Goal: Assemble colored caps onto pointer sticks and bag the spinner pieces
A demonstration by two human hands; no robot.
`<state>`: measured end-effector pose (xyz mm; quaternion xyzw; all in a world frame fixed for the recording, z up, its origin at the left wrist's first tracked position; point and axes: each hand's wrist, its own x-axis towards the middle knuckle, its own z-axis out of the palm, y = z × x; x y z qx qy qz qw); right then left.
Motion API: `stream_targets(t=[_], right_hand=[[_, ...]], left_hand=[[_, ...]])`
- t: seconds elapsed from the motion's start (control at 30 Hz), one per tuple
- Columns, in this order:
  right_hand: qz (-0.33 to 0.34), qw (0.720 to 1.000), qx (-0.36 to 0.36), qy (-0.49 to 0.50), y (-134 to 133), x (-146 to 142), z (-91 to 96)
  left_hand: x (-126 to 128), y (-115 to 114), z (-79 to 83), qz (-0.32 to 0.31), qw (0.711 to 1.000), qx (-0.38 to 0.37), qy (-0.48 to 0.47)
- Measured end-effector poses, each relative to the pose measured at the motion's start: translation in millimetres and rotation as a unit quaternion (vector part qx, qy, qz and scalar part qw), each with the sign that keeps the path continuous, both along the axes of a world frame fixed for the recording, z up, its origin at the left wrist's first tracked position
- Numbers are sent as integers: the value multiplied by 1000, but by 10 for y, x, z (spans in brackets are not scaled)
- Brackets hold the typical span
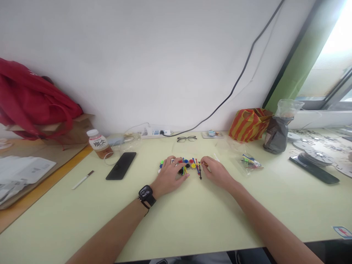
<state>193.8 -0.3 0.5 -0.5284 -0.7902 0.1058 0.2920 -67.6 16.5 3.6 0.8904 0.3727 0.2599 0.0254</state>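
Note:
On the table in front of me lies a small group of coloured plastic pieces. It has round discs, among them a yellow disc (193,166) and a blue disc (186,161), and thin sticks such as a black stick (200,172). My left hand (169,176) rests over the left part of the group with its fingers apart, hiding several pieces. At the right end, my right hand (217,171) pinches a thin yellow stick (197,164) between thumb and fingers. That stick lies across the tops of the upright-lying ones.
A clear bag of similar pieces (249,162) lies to the right, near a dark phone (316,170) and metal discs (319,156). Leftward are a black phone (121,166), a drink bottle (99,145) and a pen (83,179). Glasses (187,139) and a power strip (154,133) lie behind.

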Motion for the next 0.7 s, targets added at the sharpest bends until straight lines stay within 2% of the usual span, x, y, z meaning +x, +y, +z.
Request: stream_targets(t=[0.23, 0.5, 0.7], right_hand=[[-3, 1000, 3, -19, 6, 1, -5], [-13, 999, -25, -17, -44, -35, 54], [47, 995, -87, 19, -124, -96, 134]], left_hand=[[25, -53, 18, -73, 997, 0, -4], [32, -77, 4, -74, 997, 5, -9], [57, -128, 19, -85, 996, 0, -27]])
